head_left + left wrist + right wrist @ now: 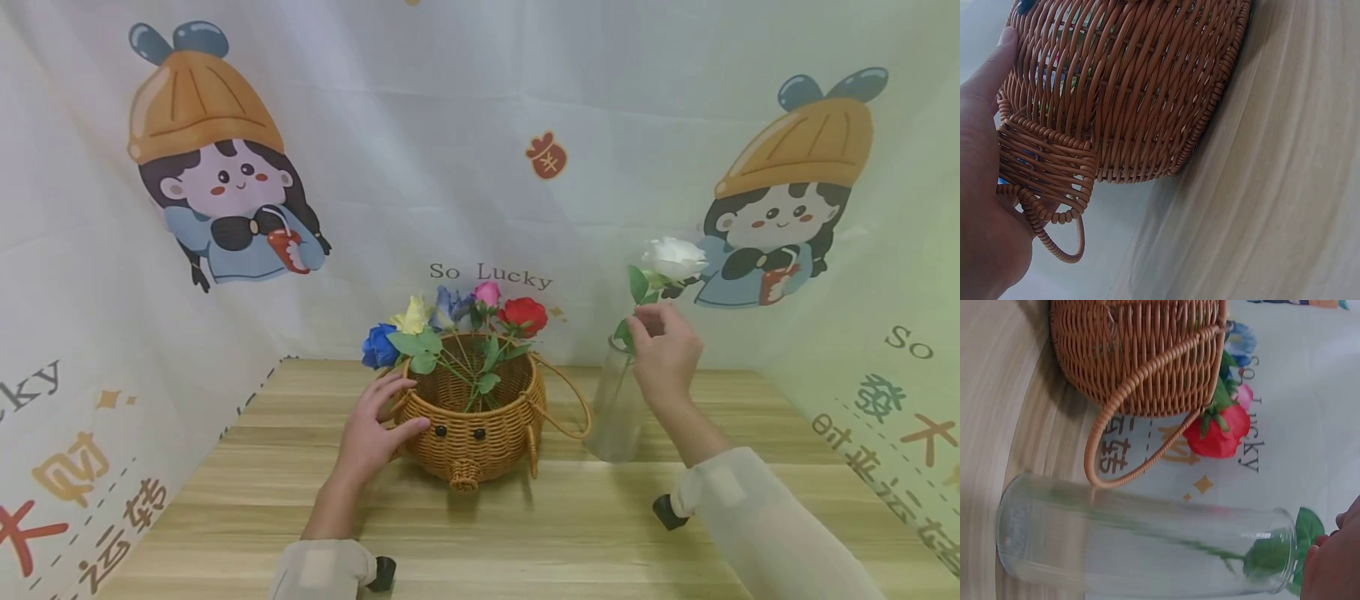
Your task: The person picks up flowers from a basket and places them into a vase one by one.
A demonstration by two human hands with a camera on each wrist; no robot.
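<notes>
We see the right hand (666,354) pinching the white rose (675,258), its stem down inside the glass vase (615,421); our left hand (372,423) grips the wicker basket (480,442), which holds other flowers (523,316).

The basket (468,446) is all wicker-looking strands, ridged and bumpy with a slight sheen, and its little black eyes (441,431) look like glossy plastic, tbh. The vase (1147,537) is clear, smooth and shiny, pretty much glass by the looks of it. The white rose (675,258) and red rose (523,315) seem like soft, matt fabric. The tabletop (562,542) has a smooth wood-grain finish, faintly shiny. The backdrop (420,167) looks like thin, creased cloth, and the sleeves (780,517) are matt cloth too.
</notes>
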